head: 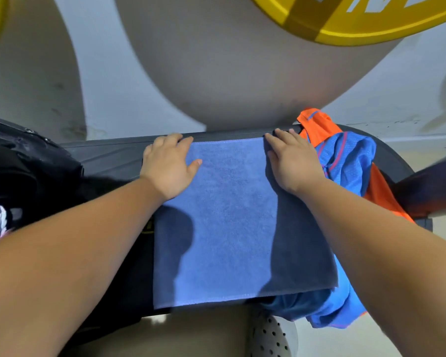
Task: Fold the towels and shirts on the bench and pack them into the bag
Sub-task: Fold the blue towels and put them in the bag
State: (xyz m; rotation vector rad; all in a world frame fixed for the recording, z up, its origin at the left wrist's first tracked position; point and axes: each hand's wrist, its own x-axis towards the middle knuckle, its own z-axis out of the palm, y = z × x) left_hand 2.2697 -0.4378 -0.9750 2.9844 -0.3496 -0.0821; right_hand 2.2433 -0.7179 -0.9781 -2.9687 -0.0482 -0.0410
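Observation:
A blue towel (232, 222) lies flat across the dark bench (108, 155), folded into a rectangle. My left hand (169, 167) presses flat on its far left corner, fingers spread. On the far right corner rests my right hand (292, 164), also flat, holding nothing. A blue and orange shirt (345, 163) lies bunched to the right of the towel and hangs over the bench's near edge. The black bag (23, 171) sits at the left end of the bench.
A grey perforated shoe (273, 336) shows on the floor below the bench. A yellow weight plate (345, 24) leans at the top right. A dark object (433, 191) juts in at the right edge.

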